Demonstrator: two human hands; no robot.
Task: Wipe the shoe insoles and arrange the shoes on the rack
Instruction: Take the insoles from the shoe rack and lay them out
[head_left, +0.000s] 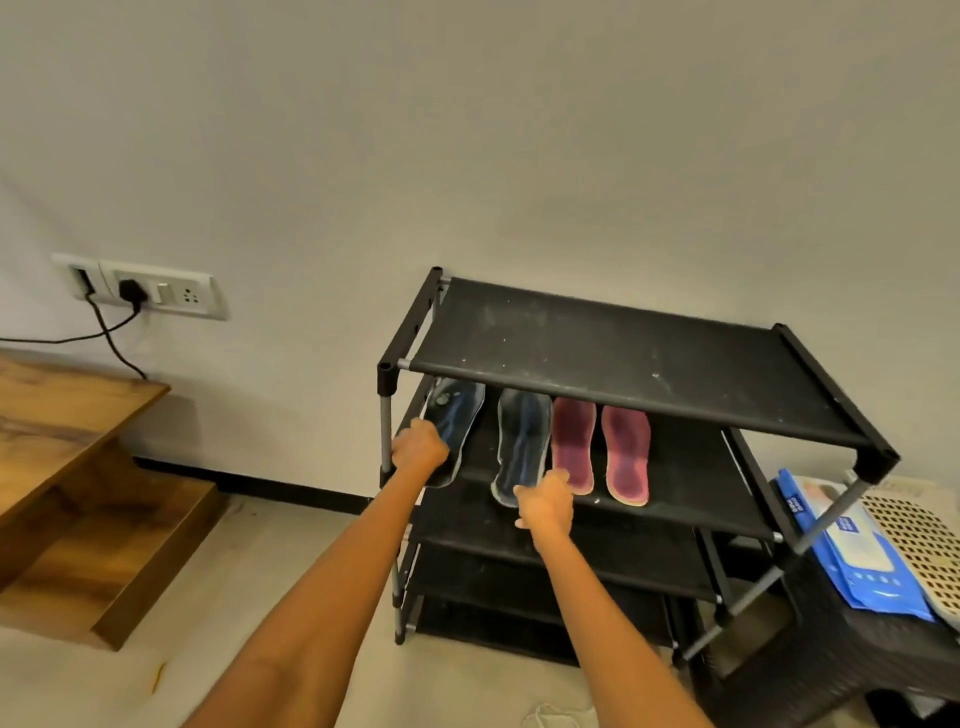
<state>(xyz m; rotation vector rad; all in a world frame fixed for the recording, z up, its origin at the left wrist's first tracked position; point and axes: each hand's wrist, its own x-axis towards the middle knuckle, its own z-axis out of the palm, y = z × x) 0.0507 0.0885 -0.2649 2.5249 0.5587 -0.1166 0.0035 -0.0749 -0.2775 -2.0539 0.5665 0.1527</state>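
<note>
Blue insoles (454, 431) under both hands (420, 446).

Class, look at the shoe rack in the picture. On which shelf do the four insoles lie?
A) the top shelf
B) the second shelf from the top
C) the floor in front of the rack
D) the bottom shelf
B: the two dark blue insoles and the two red insoles lie side by side on the second shelf, just under the bare top shelf of the shoe rack.
</note>
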